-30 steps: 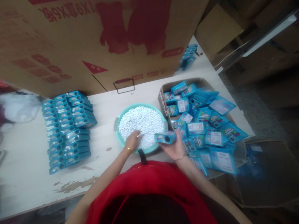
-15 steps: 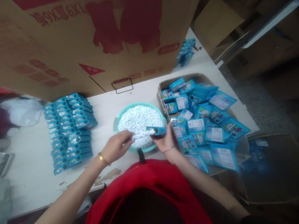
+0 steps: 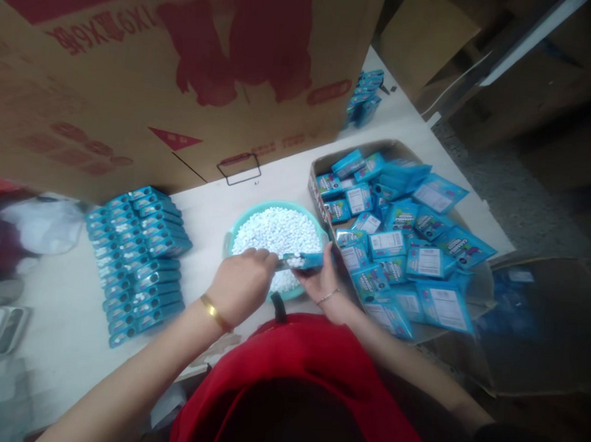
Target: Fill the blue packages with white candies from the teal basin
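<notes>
My right hand (image 3: pixel 320 280) grips a small blue box (image 3: pixel 309 259) over the right side of a turquoise basin (image 3: pixel 249 209). White pellets show at the box's left end. Small white pellets (image 3: pixel 279 232) fill the basin. My left hand (image 3: pixel 246 281) is closed with its knuckles up, at the basin's front left, its fingertips close to the box's left end. What it pinches, if anything, is hidden behind the fingers. Rows of similar blue boxes (image 3: pixel 140 258) are stacked on the table left of the basin, some with white showing at their ends.
Right of the basin stands an open carton (image 3: pixel 318 182) heaped with blue printed packs (image 3: pixel 394 247). A tall cardboard box (image 3: pixel 183 94) rises behind the basin. More blue packs (image 3: pixel 366 95) sit at the table's far corner. A white plastic bag (image 3: pixel 45 222) lies at the left.
My left hand has turned knuckles up and moved right, up to the box's left end. The box has shifted slightly left and down in my right hand.
</notes>
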`<state>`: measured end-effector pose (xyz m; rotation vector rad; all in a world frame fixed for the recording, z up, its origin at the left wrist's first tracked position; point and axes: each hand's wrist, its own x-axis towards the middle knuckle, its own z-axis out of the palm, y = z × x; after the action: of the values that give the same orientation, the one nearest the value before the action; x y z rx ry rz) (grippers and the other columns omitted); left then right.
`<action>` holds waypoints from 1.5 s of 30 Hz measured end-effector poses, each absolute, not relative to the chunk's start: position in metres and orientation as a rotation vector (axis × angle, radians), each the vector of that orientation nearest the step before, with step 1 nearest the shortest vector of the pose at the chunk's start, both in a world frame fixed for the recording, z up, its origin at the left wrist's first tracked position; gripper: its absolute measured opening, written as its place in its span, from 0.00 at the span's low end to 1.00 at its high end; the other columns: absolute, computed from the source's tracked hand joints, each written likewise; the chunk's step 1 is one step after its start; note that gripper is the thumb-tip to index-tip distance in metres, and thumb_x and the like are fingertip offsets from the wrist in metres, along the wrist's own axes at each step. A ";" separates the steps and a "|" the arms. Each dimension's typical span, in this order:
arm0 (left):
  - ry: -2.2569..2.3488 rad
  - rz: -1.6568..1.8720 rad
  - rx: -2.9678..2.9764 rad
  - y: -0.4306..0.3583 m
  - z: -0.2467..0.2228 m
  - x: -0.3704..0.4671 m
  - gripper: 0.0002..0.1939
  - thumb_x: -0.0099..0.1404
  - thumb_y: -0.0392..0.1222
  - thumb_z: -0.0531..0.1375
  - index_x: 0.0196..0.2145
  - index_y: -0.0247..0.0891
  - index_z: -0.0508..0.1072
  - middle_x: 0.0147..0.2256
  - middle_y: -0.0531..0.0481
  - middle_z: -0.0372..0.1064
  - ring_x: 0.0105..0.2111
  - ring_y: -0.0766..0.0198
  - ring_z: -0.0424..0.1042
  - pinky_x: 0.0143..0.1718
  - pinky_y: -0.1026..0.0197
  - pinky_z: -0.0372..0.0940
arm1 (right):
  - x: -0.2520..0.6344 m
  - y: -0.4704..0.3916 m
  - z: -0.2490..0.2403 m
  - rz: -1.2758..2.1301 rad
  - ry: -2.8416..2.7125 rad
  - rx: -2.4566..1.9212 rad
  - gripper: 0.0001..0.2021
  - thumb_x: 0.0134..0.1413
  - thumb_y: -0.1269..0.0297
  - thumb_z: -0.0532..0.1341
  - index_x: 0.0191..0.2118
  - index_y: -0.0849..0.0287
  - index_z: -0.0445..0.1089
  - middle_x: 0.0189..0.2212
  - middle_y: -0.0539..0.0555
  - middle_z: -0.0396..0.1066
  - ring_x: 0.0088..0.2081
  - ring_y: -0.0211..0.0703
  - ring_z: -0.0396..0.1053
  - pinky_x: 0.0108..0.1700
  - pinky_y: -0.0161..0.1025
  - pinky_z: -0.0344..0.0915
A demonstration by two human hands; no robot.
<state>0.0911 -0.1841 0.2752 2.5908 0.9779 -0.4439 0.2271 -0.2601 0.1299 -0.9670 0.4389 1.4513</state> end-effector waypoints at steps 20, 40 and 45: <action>1.389 -0.103 1.989 -0.198 0.052 0.061 0.13 0.66 0.42 0.53 0.47 0.40 0.69 0.48 0.44 0.70 0.47 0.56 0.69 0.49 0.55 0.64 | 0.255 -0.288 0.134 1.371 0.591 -1.085 0.17 0.51 0.50 0.62 0.43 0.54 0.69 0.38 0.54 0.75 0.46 0.50 0.72 0.44 0.53 0.74; 0.872 -0.364 2.537 -0.165 0.251 0.063 0.12 0.68 0.43 0.50 0.42 0.38 0.70 0.38 0.46 0.71 0.40 0.56 0.70 0.37 0.57 0.66 | 0.232 -0.266 0.130 1.501 0.597 -0.929 0.24 0.48 0.44 0.63 0.45 0.57 0.69 0.37 0.55 0.75 0.43 0.48 0.72 0.41 0.47 0.74; 0.855 -0.626 2.743 -0.173 0.289 0.092 0.11 0.68 0.39 0.49 0.38 0.35 0.70 0.34 0.45 0.69 0.35 0.54 0.69 0.28 0.58 0.62 | 0.232 -0.266 0.128 1.519 0.616 -0.913 0.25 0.48 0.43 0.62 0.44 0.59 0.69 0.36 0.56 0.75 0.43 0.48 0.72 0.40 0.46 0.75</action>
<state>0.0923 -0.1734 0.2886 2.7432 0.8546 -0.6258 0.2316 -0.2658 0.1278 -0.9130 0.6156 1.5188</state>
